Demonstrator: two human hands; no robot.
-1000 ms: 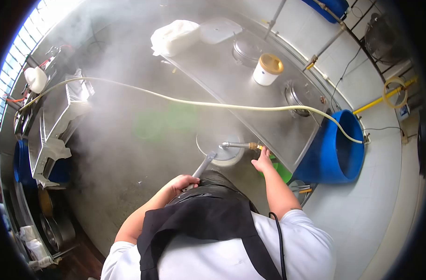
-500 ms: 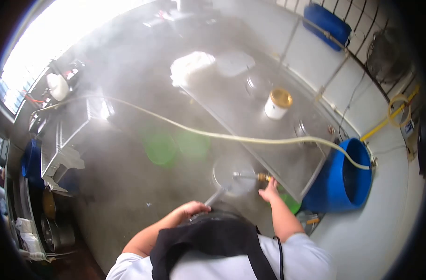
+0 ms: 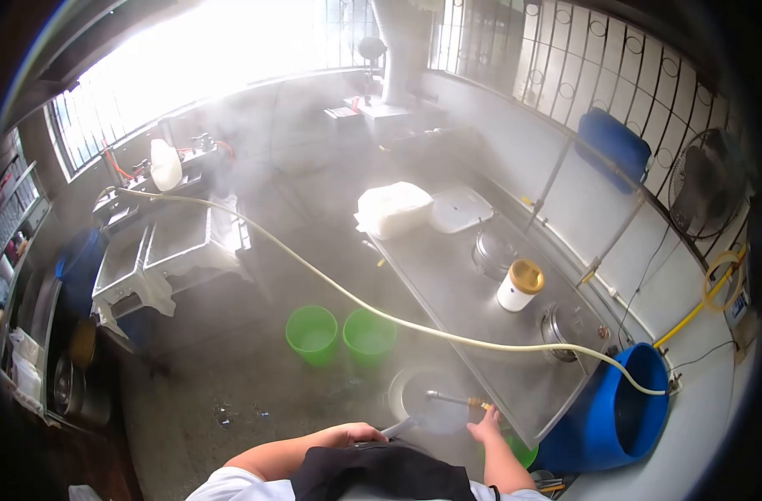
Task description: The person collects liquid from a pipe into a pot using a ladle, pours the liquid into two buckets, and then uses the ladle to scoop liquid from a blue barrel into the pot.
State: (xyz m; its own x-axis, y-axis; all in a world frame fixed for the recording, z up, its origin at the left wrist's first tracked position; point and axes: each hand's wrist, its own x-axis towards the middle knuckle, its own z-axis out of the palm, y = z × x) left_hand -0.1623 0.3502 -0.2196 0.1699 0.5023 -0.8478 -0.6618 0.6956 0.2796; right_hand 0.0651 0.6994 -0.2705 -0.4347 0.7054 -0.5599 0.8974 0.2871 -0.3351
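Observation:
Below me on the floor side of the steel table sits a wide round pot, partly veiled by steam. A grey handle slants from it towards my left hand, whose fingers are closed around its near end. Over the pot reaches a metal tap spout with a brass-coloured fitting. My right hand has its fingers on the tap's yellow handle, with the thumb standing apart. Steam hides what the pot holds.
The steel table carries a white tub with a gold lid and a white bag. A pale hose crosses the room in midair. Two green buckets stand ahead. At right is a blue barrel.
My view has tilted upwards, so the room sits lower in the picture. Steam has thinned and the buckets show more clearly. Both hands keep their places at the handle and the tap.

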